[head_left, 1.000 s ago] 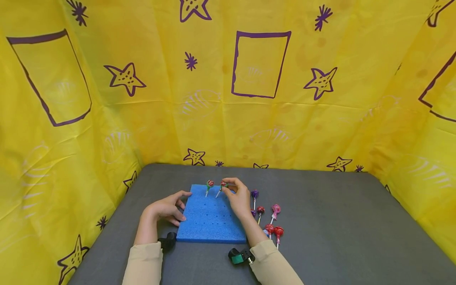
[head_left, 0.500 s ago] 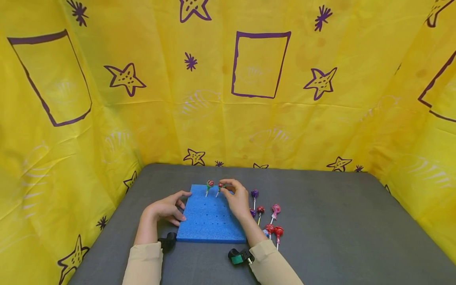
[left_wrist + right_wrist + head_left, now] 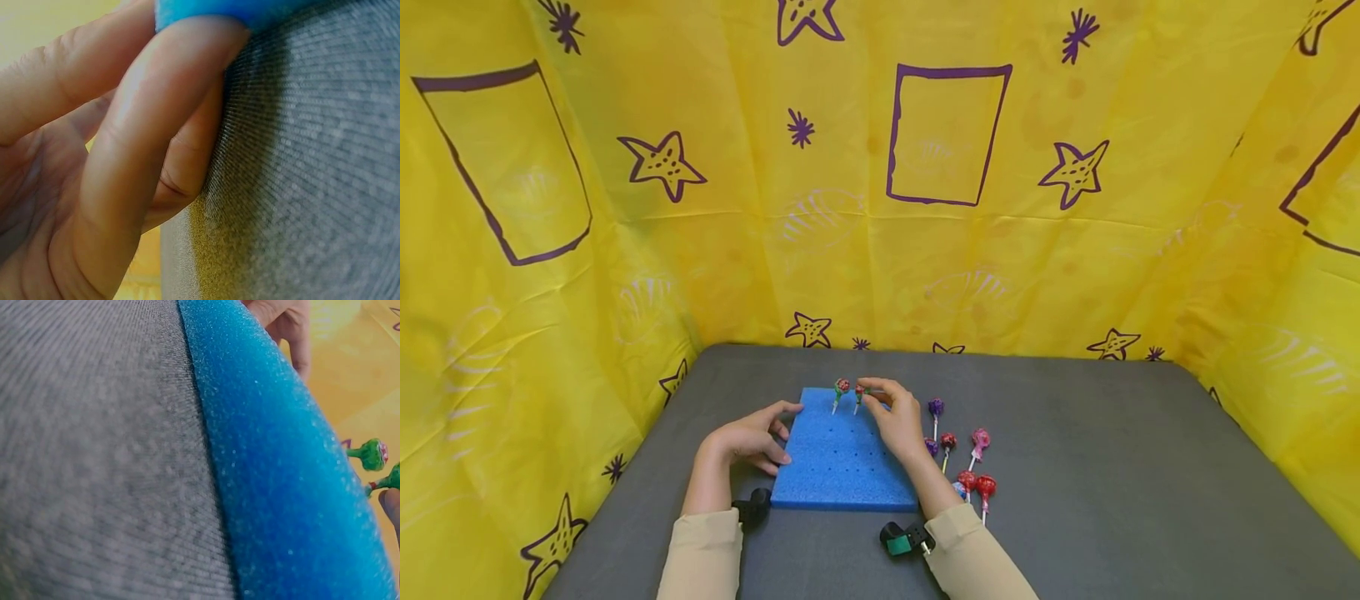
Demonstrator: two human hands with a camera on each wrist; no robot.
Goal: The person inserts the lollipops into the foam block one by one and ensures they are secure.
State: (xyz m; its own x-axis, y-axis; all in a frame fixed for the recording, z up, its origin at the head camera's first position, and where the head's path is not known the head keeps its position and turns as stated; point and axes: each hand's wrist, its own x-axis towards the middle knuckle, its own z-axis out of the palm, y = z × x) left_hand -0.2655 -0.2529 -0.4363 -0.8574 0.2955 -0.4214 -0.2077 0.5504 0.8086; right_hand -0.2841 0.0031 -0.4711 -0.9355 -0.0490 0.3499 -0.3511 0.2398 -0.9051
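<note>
A blue foam board (image 3: 850,483) with rows of small holes lies before me. A green-wrapped lollipop (image 3: 841,387) stands in its far part, stick down. Beside it, my right hand (image 3: 898,421) pinches a second green-and-red lollipop (image 3: 860,398) between thumb and fingers, its white stick pointing down at the board. In the right wrist view this held lollipop (image 3: 392,479) shows at the right edge, with a fingertip against it. My left hand (image 3: 752,437) holds the board's left edge, thumb nearer me and fingers farther off. The left wrist view shows the thumb (image 3: 144,119) pressed to the foam.
Several loose lollipops lie right of the board: a purple one (image 3: 936,407), a dark red one (image 3: 948,440), a pink one (image 3: 981,439) and a red one (image 3: 986,486) among them. The grey table (image 3: 1112,483) meets a yellow patterned curtain (image 3: 970,242).
My right hand has shifted slightly left with its lollipop, closer to the standing one, and the held stick has become more upright. The left hand stays at the board's edge.
</note>
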